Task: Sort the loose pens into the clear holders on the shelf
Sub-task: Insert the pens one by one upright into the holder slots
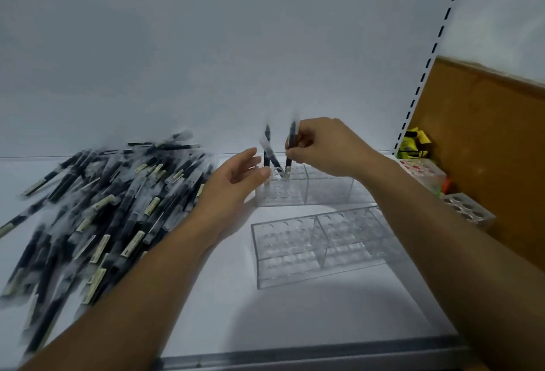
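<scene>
A big heap of loose dark pens (pixel 97 211) with pale labels covers the left of the white shelf. Two clear holders stand to its right: a rear holder (pixel 306 187) and a nearer holder (pixel 324 246) with no pens in it. My right hand (pixel 327 146) pinches one upright pen (pixel 290 149) whose tip sits in a hole at the rear holder's left end. Two pens (pixel 269 152) stand in that same end, one leaning. My left hand (pixel 239 176) hovers beside them, fingers relaxed, holding nothing.
A brown board (pixel 483 146) closes the shelf on the right. In front of it lie a yellow item (pixel 413 143), a holder with red marks (pixel 421 173) and a clear block with holes (pixel 466 211). The shelf's metal front edge (pixel 295 362) runs along the bottom.
</scene>
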